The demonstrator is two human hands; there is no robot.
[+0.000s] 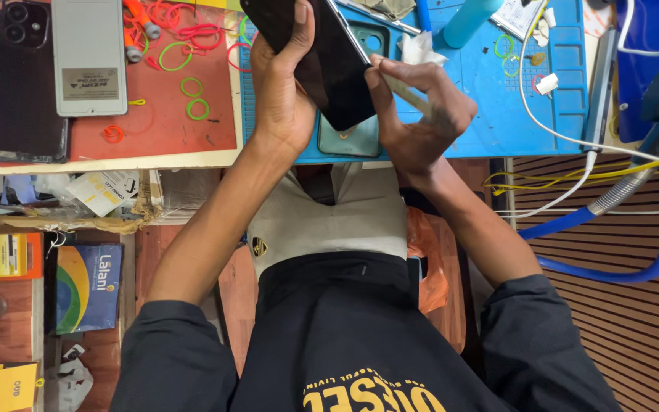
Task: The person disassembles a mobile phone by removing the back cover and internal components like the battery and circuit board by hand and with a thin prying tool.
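Left hand (pixel 284 91) grips the phone (pixel 329 65) while right hand (pixel 417 114) pinches a thin tool (pixel 406 93) against its edge, apparently prying; steady pressure looks needed.

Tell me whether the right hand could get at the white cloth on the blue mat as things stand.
Probably not without letting go: the right hand is pinching a thin tool against the dark phone. Otherwise the white cloth lies uncovered on the blue mat, just beyond its fingers.

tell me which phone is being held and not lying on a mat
The black phone gripped by the left hand; the other black phone lies on the red mat.
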